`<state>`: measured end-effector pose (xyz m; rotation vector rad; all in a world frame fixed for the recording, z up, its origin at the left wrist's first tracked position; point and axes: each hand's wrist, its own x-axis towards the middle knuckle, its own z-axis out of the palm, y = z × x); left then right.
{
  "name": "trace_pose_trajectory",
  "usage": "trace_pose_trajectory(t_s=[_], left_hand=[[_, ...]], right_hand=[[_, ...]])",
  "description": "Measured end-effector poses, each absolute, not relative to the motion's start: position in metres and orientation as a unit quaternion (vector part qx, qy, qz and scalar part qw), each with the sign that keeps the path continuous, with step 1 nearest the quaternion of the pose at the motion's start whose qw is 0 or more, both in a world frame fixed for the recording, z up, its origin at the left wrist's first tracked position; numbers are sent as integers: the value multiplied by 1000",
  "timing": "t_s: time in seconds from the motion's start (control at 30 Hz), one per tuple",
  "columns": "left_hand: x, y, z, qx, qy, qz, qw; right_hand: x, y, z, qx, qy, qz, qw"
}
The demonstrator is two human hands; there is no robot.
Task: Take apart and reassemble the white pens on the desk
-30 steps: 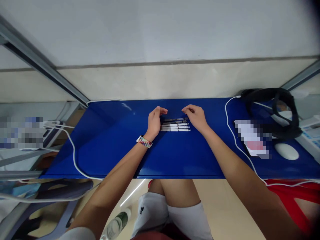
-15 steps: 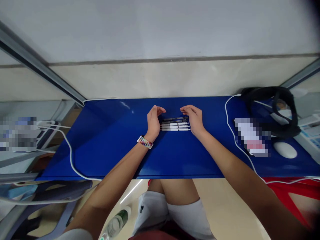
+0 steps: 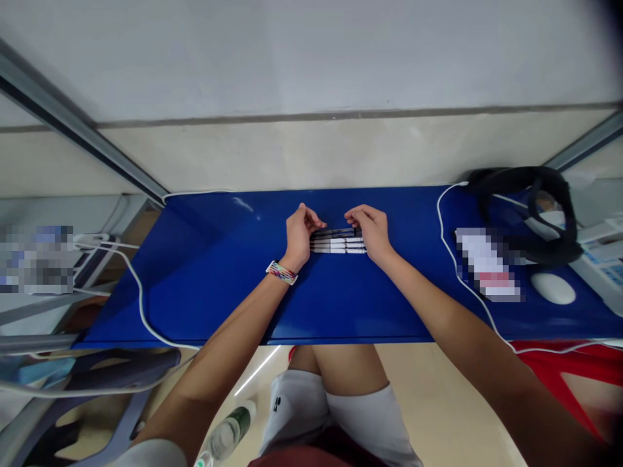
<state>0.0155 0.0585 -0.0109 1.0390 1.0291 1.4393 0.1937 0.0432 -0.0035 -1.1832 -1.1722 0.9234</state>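
A row of several pens lies side by side on the blue tabletop, white pens [image 3: 338,246] nearer me and dark pens [image 3: 335,233] behind them. My left hand [image 3: 300,233] is at their left ends, its fingers curled inward round the far corner of the row. At the right ends my right hand [image 3: 370,228] bends its fingers in over the dark pens, with the palm edge against the white ones. Both hands hem the row in from its two sides. The hands cover the pens' tips.
The blue tabletop [image 3: 214,272] meets a pale wall behind. On the right are a black headset-like strap [image 3: 567,201], a blurred phone-like object [image 3: 489,266], a white mouse [image 3: 553,288] and a white cable [image 3: 442,224]. Another cable [image 3: 141,301] crosses the left edge. A bottle [image 3: 231,431] stands below.
My right hand has moved slightly left over the pens' right ends. The fingers of both hands have curled in closer round the row.
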Motion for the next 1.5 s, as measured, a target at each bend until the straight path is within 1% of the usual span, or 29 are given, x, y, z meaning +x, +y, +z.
trace_pose_trajectory(t_s=[0.1, 0.3, 0.57, 0.83, 0.93, 1.07, 1.17, 1.3, 1.4, 1.47, 1.5], left_hand=[[17, 58, -12, 404, 409, 615, 540], [19, 56, -8, 394, 401, 628, 537], [26, 59, -3, 390, 429, 631, 515], [25, 73, -3, 398, 443, 636, 491], [24, 76, -3, 391, 448, 637, 490], [22, 76, -1, 366, 441, 645, 506], [22, 75, 1, 347, 438, 647, 519], [21, 73, 5, 338, 430, 647, 531], [20, 72, 7, 333, 425, 646, 540], [19, 72, 7, 330, 423, 644, 546], [18, 72, 7, 330, 422, 643, 548]], right_hand=[[193, 45, -5, -509, -506, 382, 582], [192, 46, -9, -509, -511, 368, 586], [193, 62, -13, -510, -518, 356, 587], [195, 77, -16, -489, -506, 363, 611], [198, 80, -15, -484, -486, 384, 618], [205, 84, -12, -460, -440, 453, 625], [206, 83, -12, -460, -435, 458, 624], [203, 77, -12, -478, -506, 402, 596], [207, 71, -5, -494, -605, 286, 555], [214, 66, 3, -483, -683, 199, 510], [219, 63, 8, -470, -716, 176, 486]])
